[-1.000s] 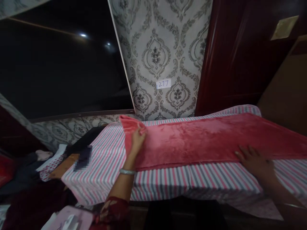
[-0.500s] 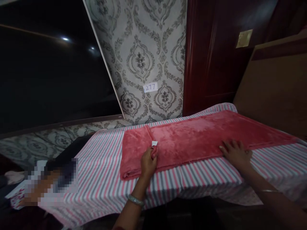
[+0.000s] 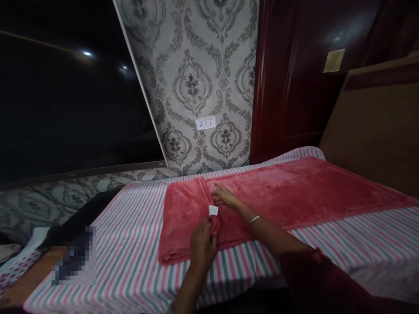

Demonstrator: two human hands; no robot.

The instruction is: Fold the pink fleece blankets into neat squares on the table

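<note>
A pink plush blanket [image 3: 294,187] lies folded in a long strip across a striped sheet [image 3: 131,261]. Its left end is folded over onto itself. My left hand [image 3: 203,244] pinches the near corner of that fold, where a small white tag [image 3: 213,210] sticks up. My right hand [image 3: 224,196] lies flat with fingers spread on the blanket, along the fold's edge just beyond the tag.
Patterned wallpaper with a paper label reading 277 [image 3: 205,123] rises behind. A dark screen [image 3: 65,96] fills the left, a dark red wooden door [image 3: 288,78] and a brown board [image 3: 376,131] the right. Clothes and a blurred patch [image 3: 73,257] lie at the left.
My left hand carried the blanket's left end over and laid it down as a fold. My right hand slid from the blanket's near right edge leftward to the fold line.
</note>
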